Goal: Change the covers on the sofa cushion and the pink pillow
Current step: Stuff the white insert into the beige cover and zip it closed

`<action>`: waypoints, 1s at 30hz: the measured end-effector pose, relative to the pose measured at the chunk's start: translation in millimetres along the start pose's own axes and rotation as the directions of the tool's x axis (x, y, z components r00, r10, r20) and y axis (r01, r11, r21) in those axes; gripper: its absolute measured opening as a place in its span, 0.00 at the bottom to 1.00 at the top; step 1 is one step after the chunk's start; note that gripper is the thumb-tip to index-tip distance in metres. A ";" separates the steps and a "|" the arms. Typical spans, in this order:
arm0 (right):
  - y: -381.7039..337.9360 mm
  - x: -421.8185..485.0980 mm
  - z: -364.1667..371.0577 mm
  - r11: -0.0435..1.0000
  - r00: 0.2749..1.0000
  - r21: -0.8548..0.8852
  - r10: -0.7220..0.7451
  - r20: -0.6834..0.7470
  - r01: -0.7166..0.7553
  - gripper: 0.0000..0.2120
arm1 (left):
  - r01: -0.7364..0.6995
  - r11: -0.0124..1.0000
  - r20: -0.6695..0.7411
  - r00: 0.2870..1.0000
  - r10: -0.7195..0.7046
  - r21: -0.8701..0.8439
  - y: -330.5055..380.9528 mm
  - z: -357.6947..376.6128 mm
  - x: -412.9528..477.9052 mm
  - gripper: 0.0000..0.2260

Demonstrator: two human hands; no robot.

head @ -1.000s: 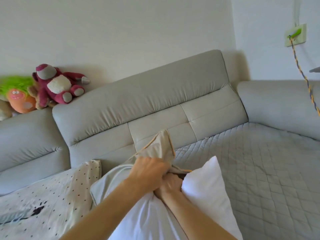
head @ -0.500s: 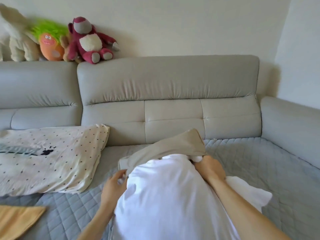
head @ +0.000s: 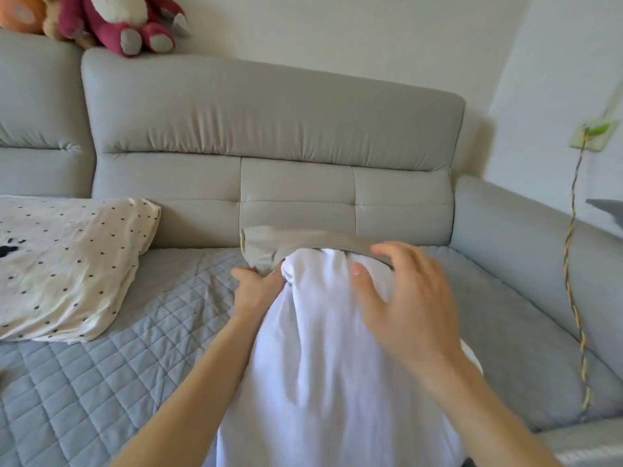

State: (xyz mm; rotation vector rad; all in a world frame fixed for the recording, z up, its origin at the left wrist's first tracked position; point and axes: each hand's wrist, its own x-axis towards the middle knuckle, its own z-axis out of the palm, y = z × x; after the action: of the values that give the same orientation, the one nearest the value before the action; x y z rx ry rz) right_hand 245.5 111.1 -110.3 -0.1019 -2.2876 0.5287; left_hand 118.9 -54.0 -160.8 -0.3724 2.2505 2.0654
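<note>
The cushion insert [head: 323, 358] is lying on the sofa seat [head: 141, 335] between the two hands, its far end sitting inside the cover [head: 269, 244]. The left hand [head: 256, 291] is touching the cover's edge at the insert's left side; the right hand [head: 401, 305] is hovering over the insert's right. Well left of the left hand, a pillow [head: 67, 264] is lying on the seat. Beyond both hands, the backrest [head: 269, 129] is standing, with plush toys [head: 124, 21] sitting on top.

Grey corner sofa [head: 269, 136] against pale, daylit walls [head: 337, 32]
</note>
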 end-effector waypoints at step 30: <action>-7.2 -33.3 86.6 0.910 0.879 0.055 -0.411 0.244 0.410 0.20 | -0.412 0.692 -0.044 0.841 0.539 0.592 -88.0 -77.1 -11.2 0.17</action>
State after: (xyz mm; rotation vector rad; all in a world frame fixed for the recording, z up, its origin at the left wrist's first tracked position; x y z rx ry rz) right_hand 208.0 67.2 -183.3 0.4713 -2.4565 0.3325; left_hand 158.0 -134.9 -236.6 0.0611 3.2251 1.4109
